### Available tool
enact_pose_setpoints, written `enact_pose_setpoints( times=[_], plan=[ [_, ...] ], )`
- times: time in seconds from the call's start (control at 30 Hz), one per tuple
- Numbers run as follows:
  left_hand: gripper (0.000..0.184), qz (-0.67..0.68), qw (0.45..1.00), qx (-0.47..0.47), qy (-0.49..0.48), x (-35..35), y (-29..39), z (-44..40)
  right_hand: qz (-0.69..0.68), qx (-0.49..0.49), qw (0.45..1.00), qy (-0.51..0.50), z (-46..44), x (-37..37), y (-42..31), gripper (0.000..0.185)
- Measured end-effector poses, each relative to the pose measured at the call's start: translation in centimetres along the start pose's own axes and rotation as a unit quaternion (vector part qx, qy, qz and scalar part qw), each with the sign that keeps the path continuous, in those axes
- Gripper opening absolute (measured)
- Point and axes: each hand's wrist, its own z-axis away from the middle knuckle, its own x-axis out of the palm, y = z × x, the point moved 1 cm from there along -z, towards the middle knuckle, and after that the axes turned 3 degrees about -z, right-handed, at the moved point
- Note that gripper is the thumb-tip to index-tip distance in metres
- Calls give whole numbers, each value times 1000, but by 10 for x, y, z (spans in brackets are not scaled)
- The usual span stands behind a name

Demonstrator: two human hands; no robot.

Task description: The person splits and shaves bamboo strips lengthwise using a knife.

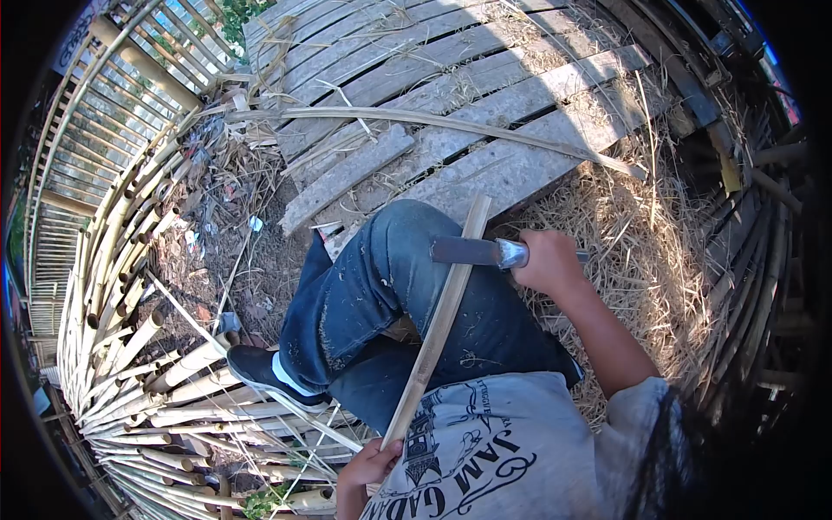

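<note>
My left hand [373, 464] is closed around the lower end of a long, flat bamboo strip [433, 338]. The strip runs up at a slant across my bent leg, its far end near the planks. In my right hand [550, 263] I grip a broad-bladed knife [464, 251] by its handle, the fingers wrapped round it near a shiny metal collar. The dark blade lies crosswise over the strip, close to its upper end, above my knee. Whether the edge bites into the strip I cannot tell. My fingers hide most of the handle.
Ahead lies a weathered plank platform [485, 130] with a long bamboo strip [451, 126] across it. Many bamboo poles [182, 368] are piled at the left, beside a bamboo fence [113, 113]. Shavings [620, 243] cover the ground at the right.
</note>
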Motion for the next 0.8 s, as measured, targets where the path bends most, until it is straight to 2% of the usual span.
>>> enact_pose_setpoints(
  times=[0.03, 0.1, 0.13, 0.17, 0.23, 0.27, 0.3, 0.4, 0.43, 0.5, 0.53, 0.57, 0.63, 0.67, 0.7, 0.77, 0.8],
  plan=[
    [38, -3, 1000, 9, -6, -3, -3, -11, 7, 2, 1000, 9, 2, -3, 0, 24],
    [39, -13, 998, 44, -52, -11, -14, -25, -42, -25, 998, -34, 11, 4, -17, 23],
    [39, -53, 995, 40, -67, -15, -13, -27, -4, -83, 989, -125, 16, -4, -25, 24],
    [39, -67, 995, 31, -67, -16, -14, -23, -15, -70, 990, -125, 18, 0, -18, 24],
    [37, 16, 996, 43, -72, -8, -10, -19, -42, -5, 998, -37, 8, 8, 6, 25],
    [36, 10, 995, 96, -35, -4, -4, -13, -66, 70, 995, 10, 0, 7, 17, 25],
    [36, 11, 994, 100, -34, -11, -16, -25, -65, 66, 996, 14, -1, 5, 16, 25],
    [33, 2, 994, 24, -106, -35, -60, -54, -7, -95, 989, -111, 17, -3, -6, 21],
    [33, -2, 994, 17, -108, -23, -36, -39, -10, -89, 989, -115, 18, 7, 3, 21],
    [34, 33, 998, 57, -21, 3, 5, -14, -105, -3, 994, -9, 1, 22, 26, 22],
    [34, 21, 994, 103, -11, 0, -1, -20, -110, 41, 993, -20, -5, 20, 36, 20],
    [35, 9, 989, 150, 0, -3, -8, -26, -115, 36, 993, -22, -4, 24, 36, 20],
    [35, -32, 992, 81, -90, -18, -24, -38, -147, -27, 989, -20, 9, 22, 21, 18],
    [34, -44, 995, 52, -77, -17, -21, -33, -99, -86, 986, -104, 14, 17, 13, 18],
    [34, -49, 995, 44, -79, -14, -18, -30, -103, -78, 986, -107, 12, 20, 20, 18],
    [34, -12, 998, 53, -44, -5, -14, -27, -91, 62, 994, 16, -10, 23, 46, 21],
    [34, 1, 996, 83, -42, -3, -9, -26, -116, 145, 981, 63, -20, 27, 55, 22]
  ],
)
